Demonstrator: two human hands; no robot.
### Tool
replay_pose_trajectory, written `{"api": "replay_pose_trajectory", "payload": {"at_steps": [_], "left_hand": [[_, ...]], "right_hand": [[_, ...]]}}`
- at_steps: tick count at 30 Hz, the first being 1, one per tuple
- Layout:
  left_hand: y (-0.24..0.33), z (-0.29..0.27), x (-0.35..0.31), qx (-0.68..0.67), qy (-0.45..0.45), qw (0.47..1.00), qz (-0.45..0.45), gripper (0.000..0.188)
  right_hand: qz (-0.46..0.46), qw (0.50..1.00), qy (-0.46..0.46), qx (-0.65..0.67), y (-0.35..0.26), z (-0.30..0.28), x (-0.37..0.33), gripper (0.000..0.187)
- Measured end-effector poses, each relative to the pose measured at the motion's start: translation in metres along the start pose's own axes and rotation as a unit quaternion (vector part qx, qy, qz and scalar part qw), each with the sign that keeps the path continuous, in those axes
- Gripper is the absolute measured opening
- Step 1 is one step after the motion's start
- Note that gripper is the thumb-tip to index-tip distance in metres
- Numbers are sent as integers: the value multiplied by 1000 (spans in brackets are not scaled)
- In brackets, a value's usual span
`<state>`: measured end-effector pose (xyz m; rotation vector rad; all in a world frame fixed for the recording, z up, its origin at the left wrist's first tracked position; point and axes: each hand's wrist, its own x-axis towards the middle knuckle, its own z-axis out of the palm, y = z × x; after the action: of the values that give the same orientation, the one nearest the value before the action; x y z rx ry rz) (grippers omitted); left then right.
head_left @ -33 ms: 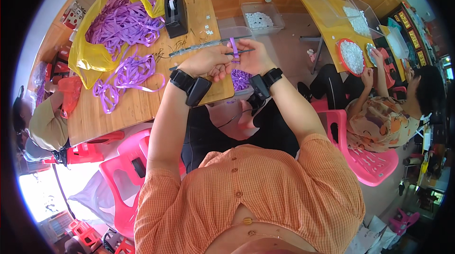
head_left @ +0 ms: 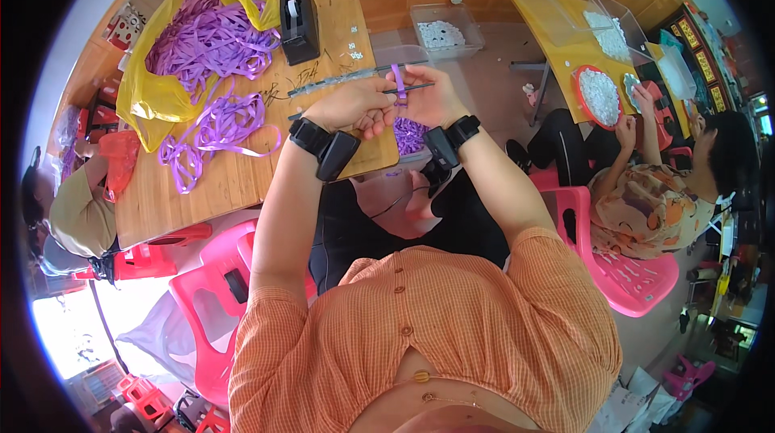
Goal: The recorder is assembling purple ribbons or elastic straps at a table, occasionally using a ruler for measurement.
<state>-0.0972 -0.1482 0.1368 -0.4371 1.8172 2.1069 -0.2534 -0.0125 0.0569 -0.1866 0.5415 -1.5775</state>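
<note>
At the table's right edge my left hand (head_left: 365,108) is closed, fingers curled, round a thin dark rod (head_left: 418,87) that sticks out past it on both sides. A short strip of purple ribbon (head_left: 398,78) crosses the rod between my hands. My right hand (head_left: 436,96) has its fingers bent in, the tips against the ribbon; its exact grip is partly hidden. A second thin rod (head_left: 339,79), with clear film along it, lies on the table just beyond. Below my hands is a clear bin (head_left: 420,160) with small purple pieces (head_left: 410,136).
On the wooden table (head_left: 234,211) are a yellow bag (head_left: 133,102) of purple ribbon, a loose ribbon heap (head_left: 218,126) and a black tape dispenser (head_left: 300,37). At right, a co-worker's hands (head_left: 634,114) are by a red tray (head_left: 583,96) of white pieces. Pink chairs (head_left: 198,288) stand near.
</note>
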Motion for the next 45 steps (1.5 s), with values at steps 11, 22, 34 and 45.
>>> {"api": "replay_pose_trajectory", "payload": {"at_steps": [11, 22, 34, 45], "left_hand": [[3, 2, -1, 15, -1, 1000, -12, 40], [7, 6, -2, 11, 5, 1000, -6, 42], [0, 1, 1, -4, -3, 1000, 3, 41], [3, -1, 3, 6, -12, 1000, -6, 44]], "right_hand": [[-132, 865, 230, -425, -4, 46, -26, 46], [-202, 870, 241, -379, 5, 24, -9, 25], [91, 995, 33, -24, -9, -17, 2, 26], [-31, 989, -128, 66, 26, -14, 28, 35]]}}
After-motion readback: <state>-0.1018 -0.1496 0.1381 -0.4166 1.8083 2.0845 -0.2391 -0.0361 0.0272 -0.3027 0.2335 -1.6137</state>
